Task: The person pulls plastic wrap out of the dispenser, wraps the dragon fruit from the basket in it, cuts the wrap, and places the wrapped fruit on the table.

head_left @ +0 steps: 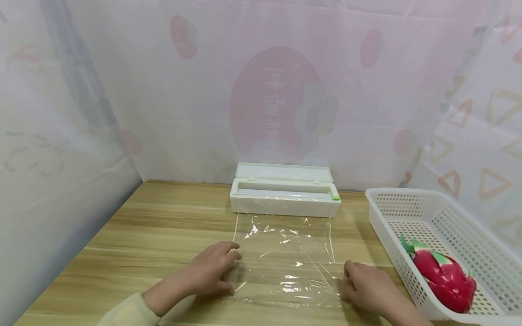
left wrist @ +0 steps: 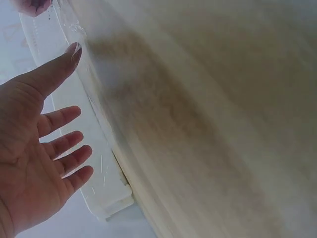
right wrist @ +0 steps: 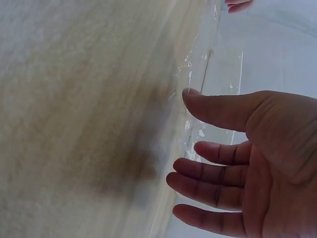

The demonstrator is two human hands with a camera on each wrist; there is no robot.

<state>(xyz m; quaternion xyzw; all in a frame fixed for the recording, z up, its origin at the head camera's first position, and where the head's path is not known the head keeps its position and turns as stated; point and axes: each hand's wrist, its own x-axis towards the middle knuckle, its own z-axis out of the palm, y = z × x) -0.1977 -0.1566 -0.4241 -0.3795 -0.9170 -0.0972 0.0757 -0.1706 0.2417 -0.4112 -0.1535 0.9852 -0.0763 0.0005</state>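
Note:
A clear sheet of cling film stretches over the wooden table from a white cling film dispenser, whose lid stands raised. My left hand is at the film's left edge, its fingers spread and relaxed. In the left wrist view, the thumb of that hand is right at the film. My right hand is at the film's near right corner. Its fingers are loosely extended in the right wrist view, with the thumb tip overlapping the film's edge.
To the right stands a white perforated plastic basket, holding a red dragon fruit with green tips. A small green piece sits at the dispenser's right end. Printed cloth walls enclose the wooden table behind and at the sides.

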